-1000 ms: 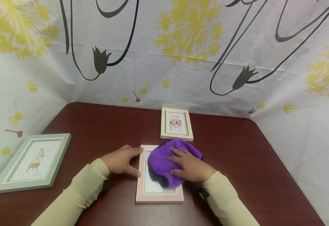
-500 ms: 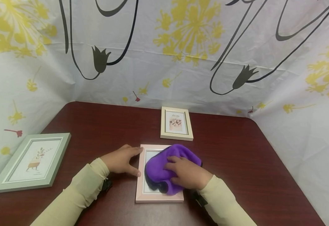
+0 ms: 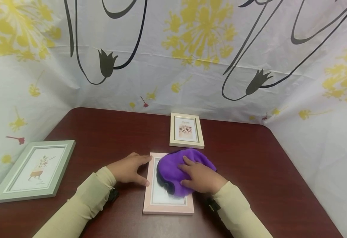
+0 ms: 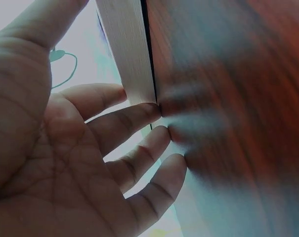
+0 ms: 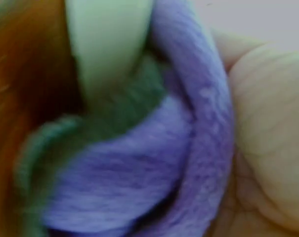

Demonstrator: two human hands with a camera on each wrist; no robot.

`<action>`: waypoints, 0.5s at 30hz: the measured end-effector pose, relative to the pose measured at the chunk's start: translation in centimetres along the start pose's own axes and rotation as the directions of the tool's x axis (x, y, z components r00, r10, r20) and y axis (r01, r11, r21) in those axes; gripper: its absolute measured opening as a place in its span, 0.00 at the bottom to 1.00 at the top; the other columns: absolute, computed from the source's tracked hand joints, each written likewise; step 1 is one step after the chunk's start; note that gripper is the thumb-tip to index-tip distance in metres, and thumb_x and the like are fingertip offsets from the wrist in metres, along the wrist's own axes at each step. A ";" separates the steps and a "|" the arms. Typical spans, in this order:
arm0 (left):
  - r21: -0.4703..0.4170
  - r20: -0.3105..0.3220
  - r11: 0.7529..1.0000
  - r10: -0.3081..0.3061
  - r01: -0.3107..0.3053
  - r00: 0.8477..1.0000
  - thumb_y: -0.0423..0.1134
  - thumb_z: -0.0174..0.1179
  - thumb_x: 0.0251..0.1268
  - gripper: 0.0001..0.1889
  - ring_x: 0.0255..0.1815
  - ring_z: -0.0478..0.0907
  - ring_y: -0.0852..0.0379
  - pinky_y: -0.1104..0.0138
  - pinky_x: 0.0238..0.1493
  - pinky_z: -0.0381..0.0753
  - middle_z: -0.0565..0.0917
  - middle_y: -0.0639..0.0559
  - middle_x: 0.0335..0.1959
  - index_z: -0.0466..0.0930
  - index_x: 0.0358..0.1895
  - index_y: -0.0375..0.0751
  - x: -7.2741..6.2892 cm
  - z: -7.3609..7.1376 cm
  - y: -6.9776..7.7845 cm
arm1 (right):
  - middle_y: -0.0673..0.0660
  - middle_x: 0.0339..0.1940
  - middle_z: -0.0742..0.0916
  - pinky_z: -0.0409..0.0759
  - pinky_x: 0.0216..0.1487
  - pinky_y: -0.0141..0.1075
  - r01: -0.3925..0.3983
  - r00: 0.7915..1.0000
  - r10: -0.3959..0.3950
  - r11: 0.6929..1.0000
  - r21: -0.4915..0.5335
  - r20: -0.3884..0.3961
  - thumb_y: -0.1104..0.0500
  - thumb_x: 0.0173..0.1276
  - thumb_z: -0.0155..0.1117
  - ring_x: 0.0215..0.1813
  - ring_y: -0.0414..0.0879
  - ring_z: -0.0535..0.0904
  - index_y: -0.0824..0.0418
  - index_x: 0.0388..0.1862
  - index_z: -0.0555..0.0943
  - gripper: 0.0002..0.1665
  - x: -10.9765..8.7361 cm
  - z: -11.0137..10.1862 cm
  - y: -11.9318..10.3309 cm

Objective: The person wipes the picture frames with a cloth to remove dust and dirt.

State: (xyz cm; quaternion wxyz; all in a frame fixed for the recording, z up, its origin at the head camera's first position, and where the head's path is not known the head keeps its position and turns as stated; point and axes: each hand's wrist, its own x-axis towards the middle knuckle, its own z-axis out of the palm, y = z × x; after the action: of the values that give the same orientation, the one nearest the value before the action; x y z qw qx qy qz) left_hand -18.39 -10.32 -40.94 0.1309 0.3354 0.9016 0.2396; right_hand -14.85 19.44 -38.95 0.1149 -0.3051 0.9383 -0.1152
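Note:
A pink picture frame (image 3: 168,209) lies flat on the dark red table, its glass partly covered by a purple cloth (image 3: 170,168) with a dark underside. My right hand (image 3: 201,177) holds the cloth against the glass from above, fingers bent over it; in the right wrist view the purple cloth (image 5: 119,177) bunches in folds beside the palm. At the frame's left edge my left hand (image 3: 128,168) steadies it, thumb and forefinger touching the border. In the left wrist view the fingers of the left hand (image 4: 105,133) are spread, tips by the frame's side (image 4: 127,49) and the table.
A cream picture frame (image 3: 187,144) lies behind the pink one, close to the cloth. To the left rests a larger green picture frame (image 3: 24,197). A white curtain with a flower print (image 3: 149,76) borders the table (image 3: 244,158) at the back and sides.
My right hand has slid the cloth toward me over the glass and then back up and slightly right. The left hand and the frames have stayed in place.

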 end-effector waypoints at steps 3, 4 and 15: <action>-0.007 0.004 1.000 -0.012 0.012 1.000 0.57 0.75 0.50 0.51 0.64 0.67 0.41 0.51 0.67 0.65 0.70 0.37 0.70 0.64 0.73 0.30 0.0 0.0 0.0 | 0.70 0.66 0.76 0.76 0.61 0.46 0.035 0.999 -0.035 0.999 -0.002 0.000 0.55 0.66 0.66 0.65 0.59 0.76 0.63 0.62 0.80 0.26 -0.4 -0.6 -0.7; -0.007 0.005 1.000 -0.015 0.015 1.000 0.56 0.75 0.50 0.51 0.64 0.67 0.41 0.51 0.67 0.66 0.69 0.37 0.70 0.64 0.73 0.30 0.0 0.0 0.0 | 0.68 0.63 0.79 0.77 0.60 0.45 0.049 0.999 -0.049 0.999 -0.007 -0.002 0.55 0.65 0.67 0.64 0.58 0.77 0.62 0.59 0.82 0.24 -0.6 -0.8 -1.0; -0.008 0.024 1.000 -0.018 0.018 1.000 0.58 0.73 0.51 0.51 0.66 0.65 0.40 0.50 0.66 0.66 0.68 0.37 0.72 0.63 0.74 0.32 -0.2 0.1 0.4 | 0.71 0.74 0.66 0.66 0.70 0.51 0.001 0.999 0.001 1.000 0.027 -0.054 0.52 0.69 0.64 0.72 0.63 0.66 0.66 0.69 0.73 0.33 0.0 0.3 0.6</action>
State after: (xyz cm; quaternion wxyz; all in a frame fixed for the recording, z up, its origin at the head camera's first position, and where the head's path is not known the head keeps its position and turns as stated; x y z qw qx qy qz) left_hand -18.03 -10.15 -40.76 0.1450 0.3295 0.9021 0.2380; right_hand -15.12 19.82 -39.39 0.0935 -0.3003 0.9394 -0.1362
